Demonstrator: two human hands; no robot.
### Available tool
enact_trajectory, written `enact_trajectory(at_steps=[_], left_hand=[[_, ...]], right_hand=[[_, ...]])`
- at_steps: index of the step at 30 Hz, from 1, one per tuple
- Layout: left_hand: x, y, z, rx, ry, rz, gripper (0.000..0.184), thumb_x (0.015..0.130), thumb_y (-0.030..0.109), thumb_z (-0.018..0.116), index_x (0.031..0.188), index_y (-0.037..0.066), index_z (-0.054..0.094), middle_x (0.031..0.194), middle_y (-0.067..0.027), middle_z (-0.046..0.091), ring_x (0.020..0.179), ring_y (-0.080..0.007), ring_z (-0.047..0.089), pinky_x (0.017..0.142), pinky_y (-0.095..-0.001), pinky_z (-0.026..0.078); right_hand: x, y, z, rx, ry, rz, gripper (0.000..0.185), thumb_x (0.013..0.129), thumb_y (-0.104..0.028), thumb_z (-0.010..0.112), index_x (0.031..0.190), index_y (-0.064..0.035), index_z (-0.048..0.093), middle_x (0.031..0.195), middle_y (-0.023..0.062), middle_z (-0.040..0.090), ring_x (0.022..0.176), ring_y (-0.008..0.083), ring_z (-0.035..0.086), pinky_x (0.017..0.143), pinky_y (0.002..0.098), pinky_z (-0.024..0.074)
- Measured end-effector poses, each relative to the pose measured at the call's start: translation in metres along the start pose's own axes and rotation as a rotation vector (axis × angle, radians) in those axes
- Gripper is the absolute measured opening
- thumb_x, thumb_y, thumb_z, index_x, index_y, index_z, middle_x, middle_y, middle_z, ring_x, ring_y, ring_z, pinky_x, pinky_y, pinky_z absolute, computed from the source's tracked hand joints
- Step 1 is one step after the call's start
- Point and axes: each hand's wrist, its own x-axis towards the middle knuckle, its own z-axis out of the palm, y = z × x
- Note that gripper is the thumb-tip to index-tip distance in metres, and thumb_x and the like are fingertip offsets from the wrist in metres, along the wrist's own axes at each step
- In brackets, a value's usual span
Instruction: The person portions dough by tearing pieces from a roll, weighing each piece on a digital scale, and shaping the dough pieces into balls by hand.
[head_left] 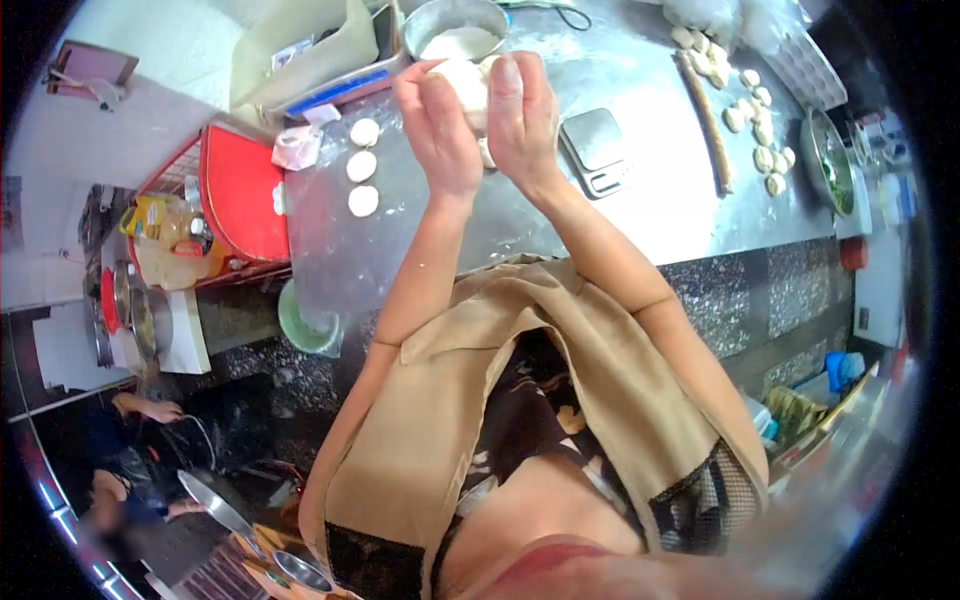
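My left hand (437,135) and my right hand (524,120) are raised over the metal table, with a piece of white dough (466,88) held between them. Fingers of both hands curl around its sides. Behind the hands stands a metal bowl (457,28) with white flour in it. Under my right hand, part of another dough piece (487,153) shows on the table. Three round dough pieces (361,165) lie in a column left of my hands. A digital scale (594,150) sits to the right.
A rolling pin (706,122) and several dough balls (764,130) lie at the right, beside a bowl of greens (828,162). A red lid (243,193) and a plastic bin (300,60) stand left. Another person's hand (160,411) shows at the lower left.
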Motion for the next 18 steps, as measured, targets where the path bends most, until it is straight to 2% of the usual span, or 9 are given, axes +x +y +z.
enact_trajectory(at_steps=[2,4,6,10,12,13,14,17,18], left_hand=[[0.004,-0.006,0.005,-0.118,-0.028,-0.091,0.061,0.094,0.055,0.032,0.106,-0.001,0.05,0.098,-0.0095,0.058,0.087,-0.0172,0.057,0.076,-0.0304,0.047],[0.006,-0.009,0.009,-0.172,-0.005,-0.115,0.06,0.095,0.055,0.03,0.101,0.0,0.055,0.095,-0.0081,0.06,0.084,-0.017,0.06,0.074,-0.0317,0.049],[0.008,-0.006,0.008,-0.27,0.009,-0.261,0.06,0.095,0.055,0.029,0.102,0.001,0.055,0.096,-0.007,0.06,0.084,-0.0171,0.061,0.074,-0.0325,0.05],[0.009,-0.012,0.001,-0.096,0.016,-0.269,0.06,0.095,0.056,0.027,0.102,0.003,0.055,0.096,-0.0053,0.06,0.083,-0.0151,0.059,0.073,-0.031,0.049],[0.007,-0.016,-0.005,-0.072,0.002,-0.267,0.06,0.095,0.056,0.027,0.102,0.004,0.055,0.094,-0.0045,0.06,0.081,-0.0147,0.059,0.072,-0.0301,0.049],[0.006,-0.018,-0.008,-0.062,-0.013,-0.27,0.06,0.094,0.057,0.027,0.101,0.004,0.055,0.093,-0.0036,0.06,0.08,-0.0142,0.06,0.071,-0.0293,0.049],[0.006,-0.018,-0.009,-0.055,-0.027,-0.273,0.06,0.094,0.058,0.026,0.101,0.005,0.055,0.091,-0.0027,0.06,0.079,-0.0138,0.06,0.07,-0.0285,0.049],[0.008,-0.02,-0.01,-0.369,-0.025,-0.454,0.063,0.092,0.061,0.025,0.098,0.006,0.057,0.085,-0.0015,0.061,0.077,-0.0132,0.06,0.069,-0.0288,0.05],[0.009,-0.018,-0.011,-0.512,-0.003,-0.547,0.064,0.092,0.062,0.025,0.098,0.007,0.058,0.083,-0.0015,0.061,0.076,-0.0131,0.061,0.068,-0.0291,0.05]], right_hand=[[0.005,0.003,-0.008,0.025,0.019,-0.021,0.032,0.095,-0.032,0.044,0.089,-0.0013,0.052,0.065,0.0183,0.058,0.062,0.0344,0.059,0.057,0.0402,0.0451],[0.009,0.003,-0.012,0.066,0.044,-0.011,0.035,0.096,-0.032,0.043,0.084,-0.0006,0.052,0.063,0.019,0.056,0.061,0.034,0.058,0.055,0.0402,0.0437],[0.014,0.011,-0.013,0.187,-0.045,0.125,0.037,0.095,-0.032,0.043,0.081,0.0007,0.053,0.063,0.0195,0.055,0.057,0.0342,0.055,0.053,0.0406,0.0415],[0.015,0.018,-0.009,0.199,-0.062,0.114,0.038,0.094,-0.032,0.044,0.079,0.0015,0.053,0.062,0.0197,0.053,0.052,0.0325,0.048,0.052,0.0395,0.0398],[0.011,0.009,-0.009,0.05,-0.036,0.01,0.037,0.093,-0.031,0.046,0.077,0.0012,0.053,0.061,0.022,0.05,0.051,0.0322,0.042,0.053,0.0384,0.0397],[0.01,0.012,-0.009,0.08,-0.073,0.071,0.041,0.094,-0.034,0.046,0.074,0.0019,0.055,0.056,0.0161,0.052,0.05,0.0247,0.042,0.052,0.0356,0.0395],[0.01,0.017,-0.005,0.089,-0.076,0.075,0.041,0.094,-0.034,0.046,0.074,0.0019,0.055,0.056,0.0161,0.052,0.05,0.0247,0.042,0.052,0.0356,0.0395],[0.013,0.026,0.001,0.456,-0.209,0.419,0.054,0.096,-0.04,0.043,0.069,0.0046,0.059,0.06,-0.0002,0.054,0.059,0.0086,0.045,0.053,0.029,0.0394],[0.015,0.025,0.001,0.461,-0.215,0.423,0.054,0.096,-0.04,0.043,0.069,0.0046,0.059,0.06,-0.0002,0.054,0.059,0.0086,0.045,0.053,0.029,0.0394]])
